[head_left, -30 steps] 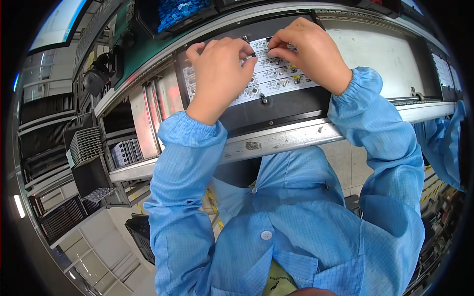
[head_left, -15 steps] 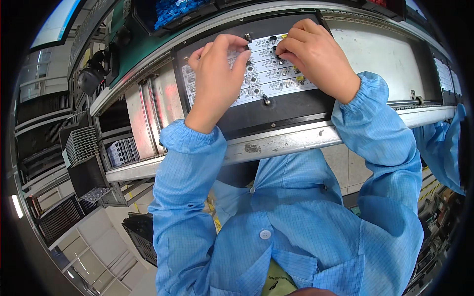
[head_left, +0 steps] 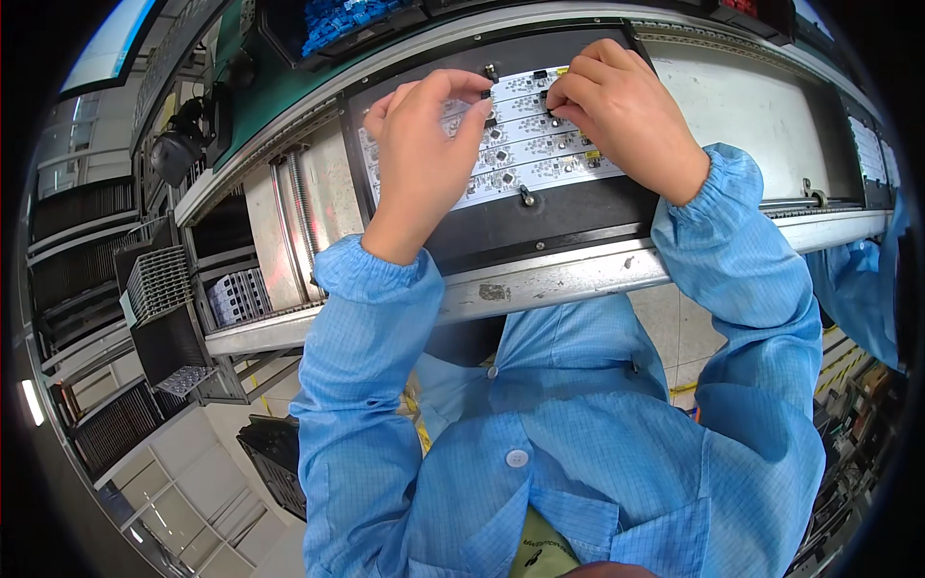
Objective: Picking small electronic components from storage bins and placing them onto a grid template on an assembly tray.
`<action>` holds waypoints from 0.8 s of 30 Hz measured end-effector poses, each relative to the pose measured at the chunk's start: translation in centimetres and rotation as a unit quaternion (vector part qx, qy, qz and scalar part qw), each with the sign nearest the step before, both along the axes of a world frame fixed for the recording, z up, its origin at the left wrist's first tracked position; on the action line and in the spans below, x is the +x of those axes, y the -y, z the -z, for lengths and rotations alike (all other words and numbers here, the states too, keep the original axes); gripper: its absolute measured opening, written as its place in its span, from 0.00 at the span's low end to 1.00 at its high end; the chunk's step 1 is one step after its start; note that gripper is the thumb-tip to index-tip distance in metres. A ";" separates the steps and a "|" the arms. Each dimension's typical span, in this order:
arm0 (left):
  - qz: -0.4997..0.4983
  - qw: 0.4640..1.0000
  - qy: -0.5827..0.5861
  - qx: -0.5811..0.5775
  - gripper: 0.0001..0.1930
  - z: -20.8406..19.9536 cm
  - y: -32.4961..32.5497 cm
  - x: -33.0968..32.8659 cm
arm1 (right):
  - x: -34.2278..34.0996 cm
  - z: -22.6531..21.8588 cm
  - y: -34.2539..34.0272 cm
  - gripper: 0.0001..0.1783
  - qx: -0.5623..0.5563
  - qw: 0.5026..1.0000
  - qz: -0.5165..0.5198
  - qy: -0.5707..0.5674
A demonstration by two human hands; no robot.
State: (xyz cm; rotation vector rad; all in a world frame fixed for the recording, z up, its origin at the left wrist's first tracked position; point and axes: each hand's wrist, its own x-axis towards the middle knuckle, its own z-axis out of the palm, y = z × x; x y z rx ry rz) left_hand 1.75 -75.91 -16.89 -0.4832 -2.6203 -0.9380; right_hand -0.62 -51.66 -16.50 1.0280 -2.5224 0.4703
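Observation:
White circuit board strips (head_left: 540, 146) lie side by side in a black carrier tray (head_left: 588, 204), with small black and yellow parts on them. My left hand (head_left: 429, 130) is over the left part of the strips, thumb and forefinger closed on a small black component (head_left: 486, 94) at the upper strips. Over their right part is my right hand (head_left: 621, 106), its fingers pinched at another small black component (head_left: 544, 99). The fingers partly hide that piece. Black pegs (head_left: 527, 197) stand at the tray's near and far sides.
The tray sits between metal conveyor rails (head_left: 568, 281). Beyond the far rail stand a bin of blue parts (head_left: 352, 21) and a bin of red parts (head_left: 740, 6). Another carrier with boards (head_left: 867, 144) is at the right, near a co-worker's blue sleeve (head_left: 858, 289). Racks (head_left: 159, 284) stand left.
The carrier tray and its boards have shifted slightly to the right, and both hands have moved slightly with them. Both hands keep their pinch on the black components.

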 end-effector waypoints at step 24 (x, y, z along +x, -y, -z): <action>0.032 0.998 -0.047 -0.032 0.06 -1.9 -3.6 2.3 | -0.9 -0.3 -2.5 0.10 -0.223 0.971 0.003 0.086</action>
